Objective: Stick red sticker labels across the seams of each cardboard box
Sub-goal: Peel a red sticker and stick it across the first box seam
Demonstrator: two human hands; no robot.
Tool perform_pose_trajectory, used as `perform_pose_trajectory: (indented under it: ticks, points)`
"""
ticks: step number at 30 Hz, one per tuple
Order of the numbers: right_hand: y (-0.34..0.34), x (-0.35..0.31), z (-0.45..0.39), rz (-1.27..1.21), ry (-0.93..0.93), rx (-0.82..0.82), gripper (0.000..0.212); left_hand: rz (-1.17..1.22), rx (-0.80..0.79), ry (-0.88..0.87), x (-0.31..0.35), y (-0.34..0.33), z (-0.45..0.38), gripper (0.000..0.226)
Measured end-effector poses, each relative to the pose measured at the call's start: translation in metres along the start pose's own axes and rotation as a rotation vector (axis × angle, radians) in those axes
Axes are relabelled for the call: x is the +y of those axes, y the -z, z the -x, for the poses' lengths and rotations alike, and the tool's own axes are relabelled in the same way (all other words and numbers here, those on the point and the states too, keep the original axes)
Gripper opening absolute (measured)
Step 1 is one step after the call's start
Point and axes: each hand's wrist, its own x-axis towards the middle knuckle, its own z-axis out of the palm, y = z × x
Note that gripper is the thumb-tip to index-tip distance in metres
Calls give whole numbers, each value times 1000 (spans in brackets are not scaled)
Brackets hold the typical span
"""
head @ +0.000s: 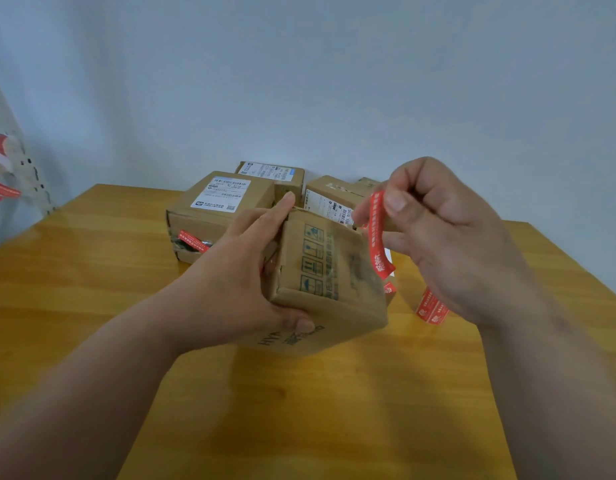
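Wide wooden table [91,306], glossy honey-coloured grain, and at its far edge against the pale wall a huddle of cardboard boxes [223,202], matte brown with white shipping labels on top; the nearest of them already wears a red strip [194,241] over a torn side seam. Closer in, the box in play [329,282] is off the table and tipped at an angle, its printed face with dark green handling symbols turned up to the camera. The left hand [261,271] grips it from the left side, thumb curled under the near bottom edge, fingers wrapped over the top. Now the key bit: the right hand [434,233] sits just right of that box and slightly above, so it is the nearer one to the box's right-hand edge, and it pinches the top end of a red sticker label [379,237] between thumb and fingers. The strip hangs near-vertical, long axis top to bottom, its lower end curling just beside the box's right face (touching or not, I cannot tell). More red labels [431,308] lie on the table below that hand.
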Motion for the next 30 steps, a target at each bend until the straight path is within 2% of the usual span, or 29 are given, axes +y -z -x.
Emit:
perform_pose_trajectory:
  ticks: [3, 5, 7, 12, 18, 20, 22, 25, 27, 30]
  points:
    - [3, 2, -2, -283, -73, 135, 15, 184, 26, 44, -10, 2, 3, 132]
    - [7, 5, -2, -468, -155, 261, 23, 423, 29, 84, -20, 0, 7, 122]
    - [10, 11, -3, -623, -255, 319, 24, 680, 21, 121, -30, -4, 11, 114]
    - [8, 31, -1, -841, -502, 258, 21, 1010, 59, 205, -48, -8, 18, 113]
    - [-3, 44, -1, -905, -611, 217, 18, 1146, 71, 267, -61, -17, 26, 115]
    - [-7, 46, -1, -916, -626, 208, 18, 1115, 41, 334, -69, -18, 32, 113]
    - [-9, 46, -1, -925, -640, 212, 18, 981, -33, 408, -76, -17, 40, 114]
    - [-13, 47, 0, -907, -655, 201, 12, 631, -184, 513, -80, -21, 48, 109]
    - [-18, 49, 2, -896, -664, 205, 13, 355, -182, 537, -82, -25, 49, 108]
    - [-24, 51, 3, -867, -652, 263, 15, -25, -257, 499, -78, -20, 49, 140]
